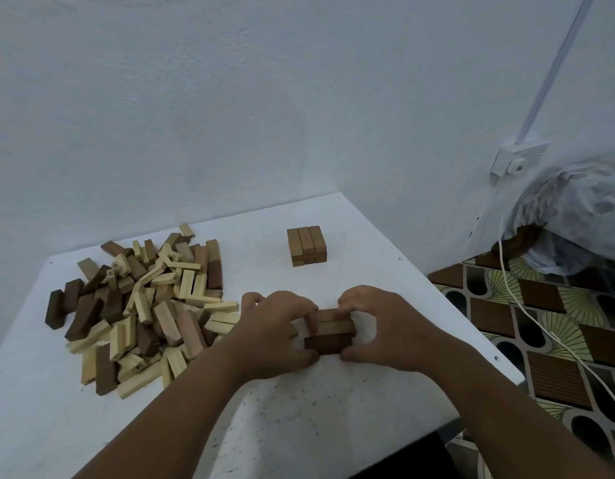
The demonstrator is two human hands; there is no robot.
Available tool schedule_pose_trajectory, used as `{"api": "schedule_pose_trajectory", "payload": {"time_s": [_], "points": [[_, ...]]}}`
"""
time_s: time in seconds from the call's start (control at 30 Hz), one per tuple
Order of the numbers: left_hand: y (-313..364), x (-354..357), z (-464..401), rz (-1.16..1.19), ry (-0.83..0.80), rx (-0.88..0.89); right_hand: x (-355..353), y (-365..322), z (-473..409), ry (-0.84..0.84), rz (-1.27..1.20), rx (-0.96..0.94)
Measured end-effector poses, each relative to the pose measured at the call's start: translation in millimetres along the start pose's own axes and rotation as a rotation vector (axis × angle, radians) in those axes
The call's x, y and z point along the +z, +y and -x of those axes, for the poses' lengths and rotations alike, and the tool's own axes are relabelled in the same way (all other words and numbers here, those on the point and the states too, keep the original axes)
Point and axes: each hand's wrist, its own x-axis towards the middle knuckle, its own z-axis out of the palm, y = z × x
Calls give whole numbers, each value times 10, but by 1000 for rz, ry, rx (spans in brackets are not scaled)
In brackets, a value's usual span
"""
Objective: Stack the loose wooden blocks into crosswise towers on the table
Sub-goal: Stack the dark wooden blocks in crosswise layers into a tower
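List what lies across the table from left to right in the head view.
Pile of loose blocks → left hand → small stack being squared up → right hand; beyond the table edge, the white cable.

A single wide-angle camera, worn on the person's head, looked forward and down across a white table (333,426) set against a pale wall (264,98). Both forearms entered from the bottom edge, close to the lens. The table's far edge lay near mid-frame, and a patterned floor (541,323) showed at the right. No second view covered the scene.
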Motion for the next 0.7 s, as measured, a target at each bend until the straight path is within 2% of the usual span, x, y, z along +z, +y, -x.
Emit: {"api": "schedule_pose_trajectory", "payload": {"time_s": [0.13, 0.47, 0.7], "points": [[-20, 35, 15, -10, 20, 9, -23, 71, 39, 23, 5, 43], [-32, 62, 3, -21, 38, -2, 50, 133, 17, 31, -13, 12], [-57, 10, -1, -9, -31, -3, 39, 179, 26, 15, -67, 22]]}}
